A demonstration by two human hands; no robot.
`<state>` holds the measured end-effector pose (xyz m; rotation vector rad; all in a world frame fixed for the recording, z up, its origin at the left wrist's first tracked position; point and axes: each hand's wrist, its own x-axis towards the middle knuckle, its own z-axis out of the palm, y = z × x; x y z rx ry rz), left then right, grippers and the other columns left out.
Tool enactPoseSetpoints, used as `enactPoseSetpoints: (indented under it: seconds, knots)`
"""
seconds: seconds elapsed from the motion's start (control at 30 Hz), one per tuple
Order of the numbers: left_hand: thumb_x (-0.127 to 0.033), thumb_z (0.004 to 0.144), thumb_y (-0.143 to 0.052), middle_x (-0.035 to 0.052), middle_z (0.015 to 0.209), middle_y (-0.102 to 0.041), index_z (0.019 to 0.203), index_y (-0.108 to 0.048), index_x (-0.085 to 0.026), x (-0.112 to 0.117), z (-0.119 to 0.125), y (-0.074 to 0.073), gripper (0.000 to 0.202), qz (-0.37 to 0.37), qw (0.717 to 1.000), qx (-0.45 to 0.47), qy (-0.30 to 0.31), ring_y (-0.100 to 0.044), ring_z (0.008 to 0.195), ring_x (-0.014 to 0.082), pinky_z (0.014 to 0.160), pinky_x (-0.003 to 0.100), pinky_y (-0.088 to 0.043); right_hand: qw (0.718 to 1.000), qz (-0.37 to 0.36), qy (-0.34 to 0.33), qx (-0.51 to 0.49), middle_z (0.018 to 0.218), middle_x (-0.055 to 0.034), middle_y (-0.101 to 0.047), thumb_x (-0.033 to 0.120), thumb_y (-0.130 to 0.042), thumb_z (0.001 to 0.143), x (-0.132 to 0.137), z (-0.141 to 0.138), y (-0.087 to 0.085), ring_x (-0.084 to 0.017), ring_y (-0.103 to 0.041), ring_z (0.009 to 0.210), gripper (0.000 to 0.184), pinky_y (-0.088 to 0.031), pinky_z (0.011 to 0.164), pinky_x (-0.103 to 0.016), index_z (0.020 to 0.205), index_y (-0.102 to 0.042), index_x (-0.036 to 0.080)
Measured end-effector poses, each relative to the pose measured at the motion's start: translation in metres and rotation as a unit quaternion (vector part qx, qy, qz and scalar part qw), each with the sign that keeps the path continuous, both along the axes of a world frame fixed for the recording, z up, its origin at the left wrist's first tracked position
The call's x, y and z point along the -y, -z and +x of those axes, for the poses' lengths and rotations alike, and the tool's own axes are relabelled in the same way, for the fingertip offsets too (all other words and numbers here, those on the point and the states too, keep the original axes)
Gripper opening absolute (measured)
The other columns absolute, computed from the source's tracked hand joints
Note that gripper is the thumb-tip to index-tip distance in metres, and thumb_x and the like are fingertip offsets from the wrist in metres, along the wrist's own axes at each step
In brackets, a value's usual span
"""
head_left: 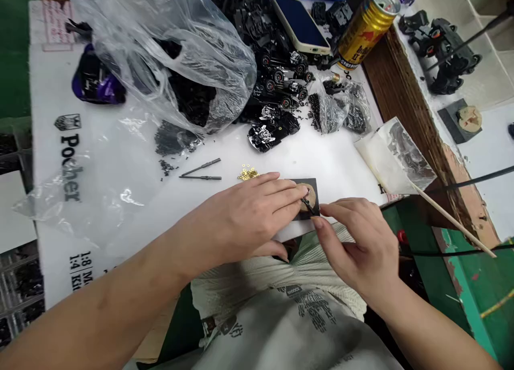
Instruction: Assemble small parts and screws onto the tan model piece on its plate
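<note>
Left hand (241, 214), right hand (357, 247), one black square (307, 198)

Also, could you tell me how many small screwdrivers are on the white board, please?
2. One small screwdriver slants upward, and the other lies level below it, both on the white board left of the gold washers. More may hide under the bag.

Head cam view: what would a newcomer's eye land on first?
The left hand and right hand draw the eye first at bottom centre, meeting over a dark square plate with a round tan disc. Above them, a large clear plastic bag of black parts slumps across the upper left of the white table surface. At top right, a gold drink can stands out against all that black.
</note>
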<state>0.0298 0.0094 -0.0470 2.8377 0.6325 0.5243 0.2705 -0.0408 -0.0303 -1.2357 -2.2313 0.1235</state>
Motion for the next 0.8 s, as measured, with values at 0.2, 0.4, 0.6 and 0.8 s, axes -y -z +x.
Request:
enactPoseSetpoints:
  seconds: [0.2, 0.4, 0.6, 0.8]
  knots:
    - [-0.063, 0.091, -0.072, 0.0194, 0.155, -0.057, 0.139, -0.062, -0.006, -0.002, -0.004, -0.002, 0.076, -0.035, 0.999, 0.013, 0.007, -0.056, 0.145, 0.033, 0.126, 0.049, -0.042, 0.986, -0.007, 0.02, -0.164, 0.094, -0.0048, -0.073, 0.009, -0.069, 0.094, 0.0, 0.011, -0.019, -0.022, -0.069, 0.083, 0.025, -0.052, 0.075, -0.038, 0.114, -0.07, 0.022]
    - [-0.061, 0.092, -0.072, 0.0211, 0.153, -0.058, 0.139, -0.061, -0.001, 0.0, -0.005, -0.006, 0.077, -0.068, 0.996, 0.049, 0.01, -0.058, 0.143, 0.0317, 0.127, 0.047, -0.041, 0.984, 0.039, 0.06, -0.16, 0.092, -0.0041, -0.073, 0.008, -0.068, 0.092, 0.01, 0.009, -0.035, -0.02, -0.067, 0.078, 0.024, -0.052, 0.069, -0.037, 0.11, -0.073, 0.023]
    - [-0.048, 0.099, -0.07, 0.0174, 0.128, -0.075, 0.121, -0.068, -0.01, -0.011, -0.017, -0.009, 0.045, -0.033, 0.988, 0.148, -0.038, -0.071, 0.121, 0.0276, 0.109, 0.044, -0.056, 0.983, 0.004, 0.108, -0.151, 0.093, -0.0024, -0.072, 0.013, -0.069, 0.094, 0.031, 0.008, -0.034, -0.017, -0.066, 0.078, 0.017, -0.05, 0.066, -0.032, 0.107, -0.072, 0.023]
    - [-0.02, 0.106, -0.055, 0.0062, 0.088, -0.072, 0.091, -0.06, -0.018, -0.021, -0.032, -0.02, 0.016, 0.026, 0.962, 0.234, -0.14, -0.068, 0.085, 0.0192, 0.081, 0.036, -0.058, 0.988, 0.002, 0.044, -0.15, 0.094, -0.0036, -0.072, 0.014, -0.067, 0.097, 0.043, 0.017, -0.02, -0.017, -0.069, 0.08, 0.014, -0.053, 0.065, -0.03, 0.108, -0.07, 0.021]
